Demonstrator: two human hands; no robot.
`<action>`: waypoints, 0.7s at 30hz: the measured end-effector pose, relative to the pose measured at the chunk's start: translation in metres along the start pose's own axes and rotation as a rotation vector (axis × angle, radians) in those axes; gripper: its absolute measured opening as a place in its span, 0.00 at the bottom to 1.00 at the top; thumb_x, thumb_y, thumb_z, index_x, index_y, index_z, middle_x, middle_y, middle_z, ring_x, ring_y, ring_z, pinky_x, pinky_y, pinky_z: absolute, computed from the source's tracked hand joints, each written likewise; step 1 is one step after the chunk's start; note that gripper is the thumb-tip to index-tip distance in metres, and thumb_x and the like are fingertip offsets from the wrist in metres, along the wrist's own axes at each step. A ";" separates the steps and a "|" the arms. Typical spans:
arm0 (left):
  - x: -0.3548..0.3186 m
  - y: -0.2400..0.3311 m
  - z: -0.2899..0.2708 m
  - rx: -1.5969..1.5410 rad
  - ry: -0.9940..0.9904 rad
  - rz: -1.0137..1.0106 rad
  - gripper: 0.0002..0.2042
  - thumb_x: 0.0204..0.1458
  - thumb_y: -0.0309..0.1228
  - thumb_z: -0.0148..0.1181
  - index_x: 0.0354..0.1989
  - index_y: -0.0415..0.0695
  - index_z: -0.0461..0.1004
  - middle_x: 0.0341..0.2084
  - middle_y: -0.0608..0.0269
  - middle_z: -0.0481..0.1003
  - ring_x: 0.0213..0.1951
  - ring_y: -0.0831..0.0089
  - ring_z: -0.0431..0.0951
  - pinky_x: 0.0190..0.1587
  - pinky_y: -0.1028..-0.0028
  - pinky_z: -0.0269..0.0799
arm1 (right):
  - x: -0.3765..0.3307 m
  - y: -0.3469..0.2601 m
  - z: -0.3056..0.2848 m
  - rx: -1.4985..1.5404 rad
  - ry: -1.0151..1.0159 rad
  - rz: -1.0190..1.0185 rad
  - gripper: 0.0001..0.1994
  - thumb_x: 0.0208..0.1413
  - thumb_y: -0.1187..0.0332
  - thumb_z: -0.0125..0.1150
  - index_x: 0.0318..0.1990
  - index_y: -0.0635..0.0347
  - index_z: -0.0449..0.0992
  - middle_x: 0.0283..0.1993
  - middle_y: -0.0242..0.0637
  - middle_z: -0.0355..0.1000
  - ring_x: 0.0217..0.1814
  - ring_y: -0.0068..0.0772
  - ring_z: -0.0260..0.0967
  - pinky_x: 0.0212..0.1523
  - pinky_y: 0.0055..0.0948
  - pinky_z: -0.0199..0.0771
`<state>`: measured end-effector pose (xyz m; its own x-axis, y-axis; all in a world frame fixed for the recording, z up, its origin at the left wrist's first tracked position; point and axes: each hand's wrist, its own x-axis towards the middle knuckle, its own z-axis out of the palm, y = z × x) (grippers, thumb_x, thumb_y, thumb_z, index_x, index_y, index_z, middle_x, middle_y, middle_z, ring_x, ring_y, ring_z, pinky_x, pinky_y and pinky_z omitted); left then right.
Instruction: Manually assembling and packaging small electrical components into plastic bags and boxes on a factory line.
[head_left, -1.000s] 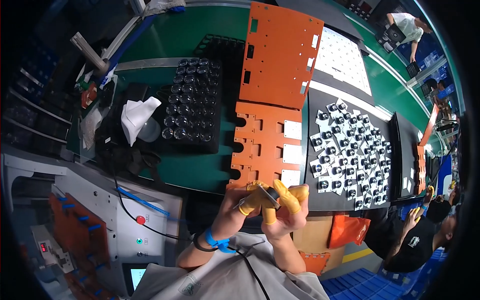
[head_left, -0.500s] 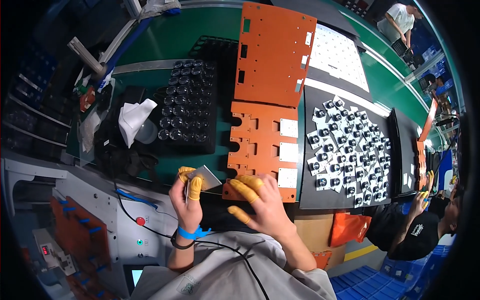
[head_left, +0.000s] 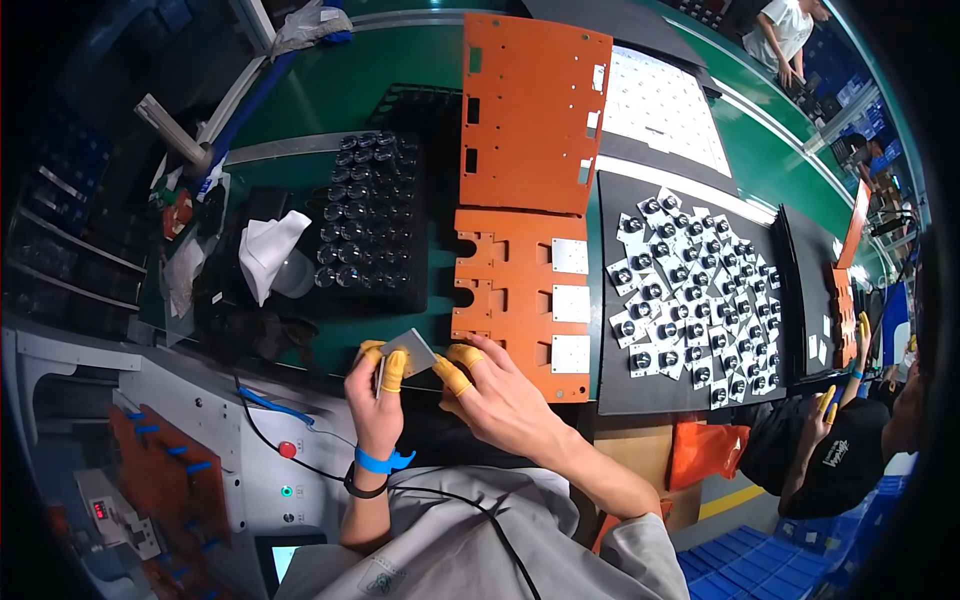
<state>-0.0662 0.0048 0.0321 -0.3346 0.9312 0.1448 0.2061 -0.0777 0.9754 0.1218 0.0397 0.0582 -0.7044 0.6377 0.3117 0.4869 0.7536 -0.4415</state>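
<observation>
My left hand [head_left: 375, 405] pinches a small grey square plate [head_left: 409, 350] between yellow-capped fingertips [head_left: 394, 370], low on the green bench, about 6 o'clock from the tray of black cylinders. My right hand [head_left: 500, 400] lies just beside it at 3 o'clock, fingers spread and loose, gripping nothing; one capped fingertip [head_left: 452, 376] reaches toward the plate's right edge, contact unclear. A blue band [head_left: 380, 462] circles the left wrist. At 12 o'clock from the plate sits the black tray of dark cylindrical parts [head_left: 368, 225]. At 1 o'clock lies an orange slotted panel [head_left: 505, 300] carrying three pale squares down its right side; my right fingertips are at its lower left corner. A larger orange panel [head_left: 530, 105] lies beyond it. At 3 o'clock, a black mat [head_left: 690, 290] is crowded with small white squares bearing dark round parts. At 10 o'clock, a crumpled white cloth [head_left: 268, 252] rests by dark clutter. A red button [head_left: 288, 450] on the grey console sits at 8 o'clock. Another person's hand [head_left: 825, 405], also yellow-capped, shows far right.
</observation>
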 end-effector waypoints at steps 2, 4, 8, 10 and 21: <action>0.006 0.004 0.002 0.059 -0.068 -0.003 0.11 0.63 0.31 0.58 0.37 0.32 0.72 0.28 0.63 0.71 0.29 0.78 0.68 0.33 0.77 0.66 | -0.005 0.000 -0.004 0.035 0.001 0.015 0.27 0.51 0.66 0.69 0.58 0.65 0.68 0.52 0.46 0.66 0.57 0.49 0.65 0.66 0.45 0.61; 0.010 0.006 0.007 0.053 -0.091 -0.007 0.11 0.62 0.31 0.59 0.36 0.32 0.72 0.27 0.61 0.71 0.27 0.76 0.66 0.31 0.76 0.64 | -0.011 -0.001 -0.010 0.081 -0.001 0.041 0.29 0.48 0.69 0.71 0.57 0.63 0.68 0.53 0.44 0.66 0.57 0.49 0.65 0.60 0.41 0.64; 0.016 0.014 0.023 0.076 -0.121 -0.013 0.12 0.61 0.31 0.60 0.34 0.32 0.72 0.25 0.59 0.69 0.25 0.74 0.65 0.29 0.74 0.62 | -0.026 0.000 -0.018 0.116 -0.042 0.044 0.29 0.46 0.71 0.72 0.57 0.61 0.69 0.53 0.44 0.66 0.55 0.48 0.64 0.59 0.39 0.66; 0.019 0.013 0.032 0.147 -0.106 0.015 0.12 0.60 0.31 0.60 0.33 0.32 0.72 0.23 0.53 0.70 0.24 0.65 0.67 0.28 0.70 0.63 | -0.027 -0.001 -0.017 0.103 -0.009 0.025 0.28 0.46 0.71 0.72 0.57 0.61 0.70 0.54 0.44 0.66 0.55 0.48 0.65 0.59 0.40 0.66; 0.025 0.016 0.070 0.311 -0.030 -0.017 0.11 0.61 0.32 0.55 0.43 0.36 0.72 0.32 0.42 0.77 0.37 0.41 0.76 0.38 0.55 0.71 | -0.048 -0.004 -0.012 0.079 0.162 -0.007 0.22 0.47 0.72 0.70 0.52 0.63 0.75 0.56 0.46 0.69 0.59 0.49 0.69 0.64 0.46 0.67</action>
<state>-0.0074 0.0517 0.0399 -0.3142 0.9418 0.1198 0.4735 0.0460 0.8796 0.1600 0.0082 0.0554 -0.6123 0.6546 0.4434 0.4355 0.7473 -0.5018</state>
